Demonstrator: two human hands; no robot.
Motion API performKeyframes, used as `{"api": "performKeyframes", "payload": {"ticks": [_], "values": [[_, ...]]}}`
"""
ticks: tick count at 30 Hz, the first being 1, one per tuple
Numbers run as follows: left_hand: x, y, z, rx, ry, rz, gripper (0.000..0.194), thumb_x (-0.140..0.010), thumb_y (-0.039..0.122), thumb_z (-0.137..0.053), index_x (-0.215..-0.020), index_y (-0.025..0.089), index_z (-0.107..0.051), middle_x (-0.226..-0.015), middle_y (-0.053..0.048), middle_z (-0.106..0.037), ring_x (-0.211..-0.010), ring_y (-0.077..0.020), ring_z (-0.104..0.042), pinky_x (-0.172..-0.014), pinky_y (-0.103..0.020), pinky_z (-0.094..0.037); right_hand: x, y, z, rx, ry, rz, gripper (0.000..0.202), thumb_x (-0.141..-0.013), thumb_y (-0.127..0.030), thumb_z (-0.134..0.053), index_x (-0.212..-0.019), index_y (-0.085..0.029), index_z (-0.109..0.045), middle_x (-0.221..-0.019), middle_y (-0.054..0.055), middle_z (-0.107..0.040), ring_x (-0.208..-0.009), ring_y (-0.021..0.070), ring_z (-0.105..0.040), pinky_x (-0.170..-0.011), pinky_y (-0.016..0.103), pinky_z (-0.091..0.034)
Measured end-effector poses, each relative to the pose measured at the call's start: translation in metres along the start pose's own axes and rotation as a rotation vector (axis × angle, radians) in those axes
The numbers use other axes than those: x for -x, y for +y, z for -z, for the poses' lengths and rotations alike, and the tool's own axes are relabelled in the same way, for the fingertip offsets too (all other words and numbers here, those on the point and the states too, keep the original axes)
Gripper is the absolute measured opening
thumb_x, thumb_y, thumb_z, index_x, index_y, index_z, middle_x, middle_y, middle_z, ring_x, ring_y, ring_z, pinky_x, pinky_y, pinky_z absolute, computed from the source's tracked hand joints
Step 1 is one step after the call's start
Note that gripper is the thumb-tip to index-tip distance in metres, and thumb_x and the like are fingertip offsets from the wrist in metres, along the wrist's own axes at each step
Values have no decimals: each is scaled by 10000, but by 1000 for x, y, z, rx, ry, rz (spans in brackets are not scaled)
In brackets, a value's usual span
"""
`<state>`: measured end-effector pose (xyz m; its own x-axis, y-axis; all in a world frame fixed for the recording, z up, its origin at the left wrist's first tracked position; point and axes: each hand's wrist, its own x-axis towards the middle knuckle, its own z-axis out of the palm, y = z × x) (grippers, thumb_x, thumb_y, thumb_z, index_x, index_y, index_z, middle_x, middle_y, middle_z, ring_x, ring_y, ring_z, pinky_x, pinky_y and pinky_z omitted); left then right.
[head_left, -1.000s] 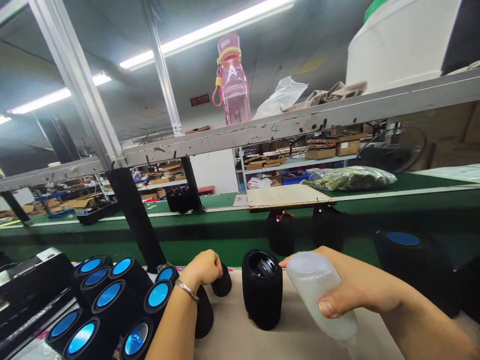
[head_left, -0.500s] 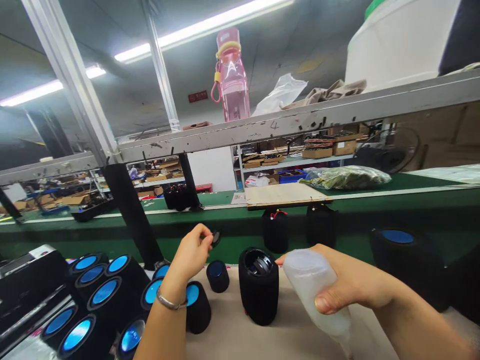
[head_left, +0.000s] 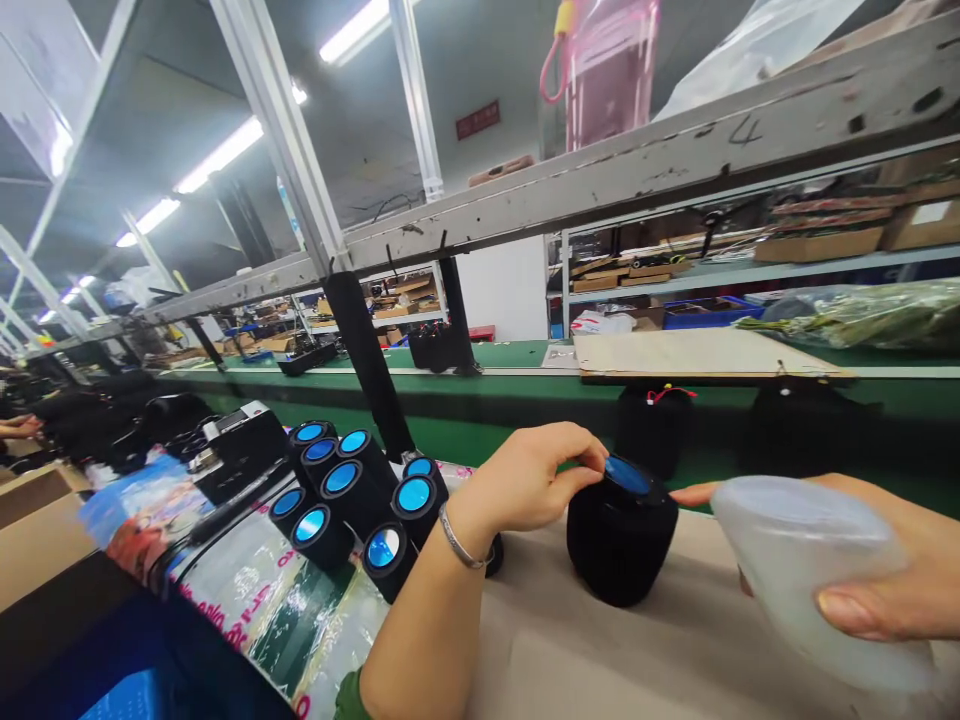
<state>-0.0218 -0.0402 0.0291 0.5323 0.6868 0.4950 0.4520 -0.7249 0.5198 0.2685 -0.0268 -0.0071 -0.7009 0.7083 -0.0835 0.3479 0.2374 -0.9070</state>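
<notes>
A black fabric-covered cylinder speaker (head_left: 621, 545) stands upright on the beige work mat (head_left: 600, 660). My left hand (head_left: 529, 478) pinches a round blue-faced cap (head_left: 628, 477) and holds it on the speaker's open top. My right hand (head_left: 892, 560) grips a translucent white squeeze bottle (head_left: 810, 575) at the right, its forefinger stretched toward the speaker's rim. A silver bracelet is on my left wrist.
Several black speakers with blue caps (head_left: 352, 495) lie clustered left of my arm. A green conveyor belt (head_left: 517, 385) runs behind, carrying a wooden board (head_left: 697, 355) and more black speakers (head_left: 660, 425). A metal shelf (head_left: 637, 170) with a pink bottle (head_left: 604, 70) hangs overhead. A black frame post (head_left: 367, 360) stands close by.
My left hand picked a blue cap from the small stack, carried it right and set it on the open speaker. The view swung left and closer; the right hand kept the bottle.
</notes>
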Motion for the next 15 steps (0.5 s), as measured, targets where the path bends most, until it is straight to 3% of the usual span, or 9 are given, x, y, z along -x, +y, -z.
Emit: {"api": "performKeyframes", "payload": {"ticks": [5,12,15], "values": [[-3,-2,-4,-70,-16,-10,49,-863,128,-542,-828,151,-566,-1019,-33,-642,-919,-124,-587,-829,-215,-448,2,-15,-5,-30,-7,-23,899,-678,-626,-660,-1421,-177,-425,-774,79,-389,-691,21,-418,-628,35,-357],[-2,-4,-5,-116,-35,-8,47,-866,136,-540,-834,157,-568,-1016,-28,-645,-913,-127,-590,-823,-220,-453,1,-14,-6,-62,31,-54,955,-624,-627,-693,-1417,-168,-424,-836,90,-414,-763,68,-455,-648,64,-384],[-2,-4,-6,-121,-42,-11,51,-870,138,-538,-836,156,-572,-1015,-26,-646,-913,-125,-590,-823,-221,-456,2,-18,-9,-88,37,-75,968,-618,-618,-702,-1421,-163,-407,-769,81,-387,-697,47,-426,-604,48,-349]]}}
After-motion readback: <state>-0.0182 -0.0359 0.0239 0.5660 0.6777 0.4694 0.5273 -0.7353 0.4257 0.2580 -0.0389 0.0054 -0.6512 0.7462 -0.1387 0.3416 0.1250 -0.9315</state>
